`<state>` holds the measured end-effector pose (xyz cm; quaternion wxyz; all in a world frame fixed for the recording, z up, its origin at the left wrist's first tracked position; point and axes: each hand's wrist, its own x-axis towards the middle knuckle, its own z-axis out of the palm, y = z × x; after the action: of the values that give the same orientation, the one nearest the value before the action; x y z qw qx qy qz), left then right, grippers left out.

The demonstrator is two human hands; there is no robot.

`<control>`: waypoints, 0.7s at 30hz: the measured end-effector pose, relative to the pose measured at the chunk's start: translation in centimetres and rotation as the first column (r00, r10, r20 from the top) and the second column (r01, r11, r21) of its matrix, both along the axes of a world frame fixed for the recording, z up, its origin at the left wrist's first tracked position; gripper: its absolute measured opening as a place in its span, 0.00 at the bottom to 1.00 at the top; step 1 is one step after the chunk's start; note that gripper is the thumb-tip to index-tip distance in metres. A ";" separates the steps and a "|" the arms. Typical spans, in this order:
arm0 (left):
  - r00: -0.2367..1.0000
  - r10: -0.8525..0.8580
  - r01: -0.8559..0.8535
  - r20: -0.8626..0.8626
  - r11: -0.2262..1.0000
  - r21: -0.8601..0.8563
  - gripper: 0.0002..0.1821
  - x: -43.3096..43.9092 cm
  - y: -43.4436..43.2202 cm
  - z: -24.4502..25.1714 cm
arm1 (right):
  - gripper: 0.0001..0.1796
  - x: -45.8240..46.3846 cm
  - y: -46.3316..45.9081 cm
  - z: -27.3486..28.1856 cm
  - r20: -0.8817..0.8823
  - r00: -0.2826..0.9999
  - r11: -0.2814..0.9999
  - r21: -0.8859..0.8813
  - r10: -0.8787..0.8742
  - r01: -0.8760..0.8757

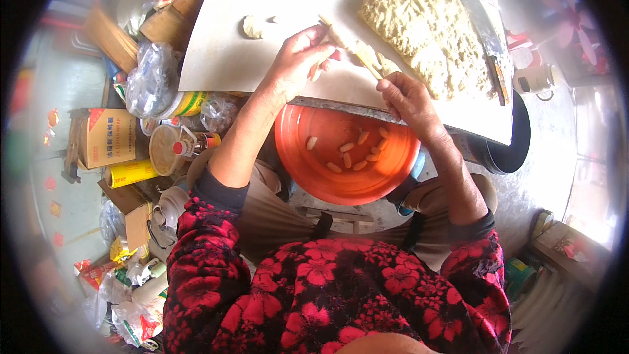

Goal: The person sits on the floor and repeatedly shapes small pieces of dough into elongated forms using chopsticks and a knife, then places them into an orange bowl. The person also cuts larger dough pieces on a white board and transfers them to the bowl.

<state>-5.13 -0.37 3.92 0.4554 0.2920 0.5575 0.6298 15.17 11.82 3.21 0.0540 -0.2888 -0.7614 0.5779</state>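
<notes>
A thin wooden stick [367, 61] with pale dough wrapped along it slants over the board's near edge. My right hand [405, 101] grips its lower end, with a bit of dough beside the fingers. At the upper end, my left hand [307, 54] has curled fingers close to the stick; whether they grip it is unclear. A large, rough mass of dough [427, 34] lies on the white board [221, 54], and a small dough lump [253, 27] sits at the left. Below the hands, an orange-red basin [314, 177] holds several small dough pieces [347, 147].
A broad-bladed knife [484, 34] lies along the dough's right side, its handle towards me. Beyond the board's right edge are a black bucket [518, 132] and a white mug [533, 80]. Boxes, a plastic bag [152, 78], a tub [167, 150] and a bottle [196, 143] crowd the left.
</notes>
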 end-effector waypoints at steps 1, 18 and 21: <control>0.999 0.014 -0.016 0.048 0.999 0.039 0.16 0.1 0.1 -0.2 | 0.21 -0.3 -0.9 0.5 0.040 0.999 1.000 0.003 -0.022 0.022; 0.977 -0.054 0.031 0.207 0.993 0.110 0.19 0.7 -0.1 -0.4 | 0.17 -0.8 -1.2 0.9 0.156 0.985 0.997 -0.001 0.070 -0.071; 0.984 -0.015 0.000 0.180 0.997 0.081 0.19 0.9 -0.3 -0.2 | 0.20 -0.4 -0.8 1.2 0.121 0.984 0.983 -0.148 0.128 -0.110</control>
<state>-4.22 -0.64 3.75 0.4941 0.2542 0.4869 0.6740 14.72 10.99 4.36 -0.0511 -0.2830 -0.7366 0.6122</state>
